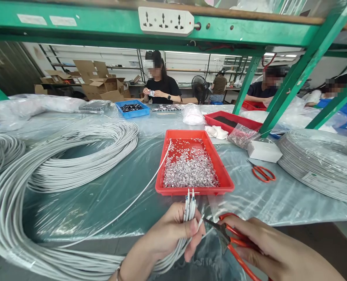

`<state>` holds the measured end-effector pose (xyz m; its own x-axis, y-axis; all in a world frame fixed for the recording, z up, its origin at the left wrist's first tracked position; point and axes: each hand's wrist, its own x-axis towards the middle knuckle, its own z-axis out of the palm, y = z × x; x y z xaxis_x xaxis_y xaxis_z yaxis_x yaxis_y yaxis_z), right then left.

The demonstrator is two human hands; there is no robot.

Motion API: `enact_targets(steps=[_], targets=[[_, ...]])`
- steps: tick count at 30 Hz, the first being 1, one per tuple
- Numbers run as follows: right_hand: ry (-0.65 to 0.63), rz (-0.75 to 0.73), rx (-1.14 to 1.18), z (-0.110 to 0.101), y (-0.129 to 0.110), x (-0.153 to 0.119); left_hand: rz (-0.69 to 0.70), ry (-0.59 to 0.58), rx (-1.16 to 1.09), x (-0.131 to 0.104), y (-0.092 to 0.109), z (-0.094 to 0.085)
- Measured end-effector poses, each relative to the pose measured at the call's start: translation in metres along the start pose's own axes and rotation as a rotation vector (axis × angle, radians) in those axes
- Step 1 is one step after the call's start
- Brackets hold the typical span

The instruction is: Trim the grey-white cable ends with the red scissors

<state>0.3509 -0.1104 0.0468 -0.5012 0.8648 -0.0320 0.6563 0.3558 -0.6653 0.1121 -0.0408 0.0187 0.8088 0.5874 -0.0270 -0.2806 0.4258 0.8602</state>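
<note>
My left hand (179, 230) is closed around a bundle of white cables (190, 208), their cut ends pointing up just in front of the red tray's near rim. Orange-handled scissors (234, 242) are gripped in my right hand (258, 246), the fingers wrapped round the handles. The blade tips touch or nearly touch one cable end beside my left thumb; I cannot tell which. From the bundle, the cables run down to a large coil (9, 210) on the left. One loose cable (132, 201) stretches from that coil up to the tray's left side.
A red tray (226, 183) holds many small shiny metal pieces. More orange-handled scissors (262, 173), a white box (264, 151) and a wrapped cable coil (322, 168) lie to the right. A green frame (103, 27) spans overhead. Across the table, a person (161, 84) handles a small item.
</note>
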Motion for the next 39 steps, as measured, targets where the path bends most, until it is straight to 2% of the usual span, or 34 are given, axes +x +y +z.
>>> enact_targets(steps=[3, 6, 10, 12, 16, 19, 23, 25, 27, 29, 32, 39], targets=[[0.072, 0.035, 0.261, 0.004, 0.005, 0.007, 0.047, 0.099, 0.048, -0.001, 0.000, 0.003], [0.172, 0.035, 0.641, 0.015, 0.000, 0.027, 0.048, 0.223, 0.238, -0.001, 0.001, 0.011], [0.291, 0.007, 0.919, 0.032, -0.014, 0.054, 0.069, 0.296, 0.485, 0.001, 0.000, 0.022], [0.286, 0.006, 1.076, 0.039, -0.016, 0.061, 0.078, 0.290, 0.544, 0.001, 0.000, 0.024], [0.166, 0.026, 1.297, 0.053, -0.011, 0.066, 0.107, 0.274, 0.608, 0.002, -0.002, 0.023], [0.190, 0.045, 1.314, 0.055, -0.010, 0.066, 0.193, 0.388, 0.730, 0.006, -0.003, 0.021], [0.439, 0.022, 1.125, 0.052, -0.013, 0.066, 0.247, 0.507, 0.900, 0.011, -0.003, 0.019], [0.488, 0.013, 1.075, 0.052, -0.014, 0.066, 0.263, 0.530, 0.912, 0.012, -0.004, 0.019], [0.462, 0.017, 1.129, 0.054, -0.015, 0.065, 0.244, 0.524, 0.851, 0.011, -0.005, 0.019], [0.443, 0.015, 1.178, 0.056, -0.014, 0.066, 0.166, 0.487, 0.722, 0.011, -0.006, 0.018], [0.471, -0.015, 1.162, 0.056, -0.014, 0.067, 0.086, 0.449, 0.571, 0.010, -0.004, 0.018], [0.516, 0.005, 1.090, 0.046, -0.019, 0.067, 0.127, 0.452, 0.543, 0.011, -0.001, 0.021]])
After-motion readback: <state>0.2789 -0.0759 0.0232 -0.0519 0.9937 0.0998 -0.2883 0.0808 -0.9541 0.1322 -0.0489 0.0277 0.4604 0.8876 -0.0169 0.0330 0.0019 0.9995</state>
